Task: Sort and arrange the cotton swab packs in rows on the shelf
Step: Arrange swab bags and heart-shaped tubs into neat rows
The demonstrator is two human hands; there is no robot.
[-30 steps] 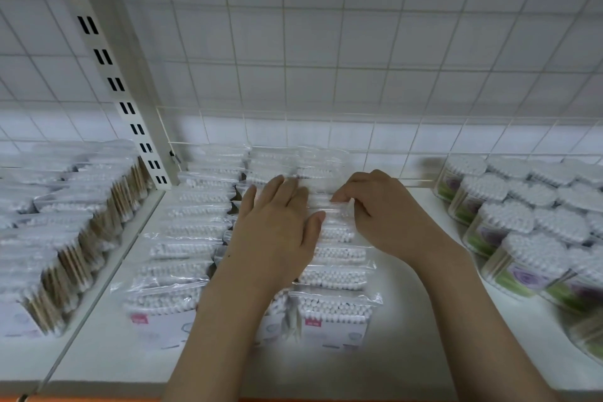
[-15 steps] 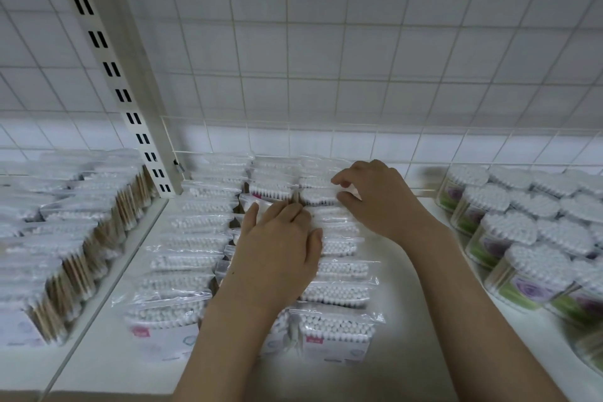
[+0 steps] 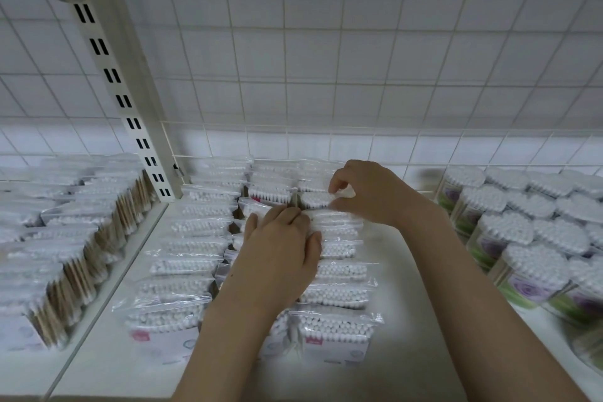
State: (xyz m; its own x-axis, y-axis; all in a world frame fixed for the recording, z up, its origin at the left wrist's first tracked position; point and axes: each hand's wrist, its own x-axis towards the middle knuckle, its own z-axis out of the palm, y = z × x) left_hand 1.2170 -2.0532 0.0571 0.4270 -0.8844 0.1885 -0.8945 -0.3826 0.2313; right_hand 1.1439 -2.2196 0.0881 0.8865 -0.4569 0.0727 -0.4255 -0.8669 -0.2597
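Head view: left hand (image 3: 280, 254) lay flat, fingers together, on the middle row of cotton swab packs (image 3: 339, 271); right hand (image 3: 368, 192) pinched one bagged pack (image 3: 318, 199) near the back.

Three rows of swab packs (image 3: 332, 325)

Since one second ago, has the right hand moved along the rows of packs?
Yes. The right hand has moved toward the back wall grid, from mid-row to the rearmost packs, where it pinches one.

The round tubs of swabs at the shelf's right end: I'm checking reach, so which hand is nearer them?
Right. The right hand pinches a bagged pack beside the round tubs; the left hand rests farther left.
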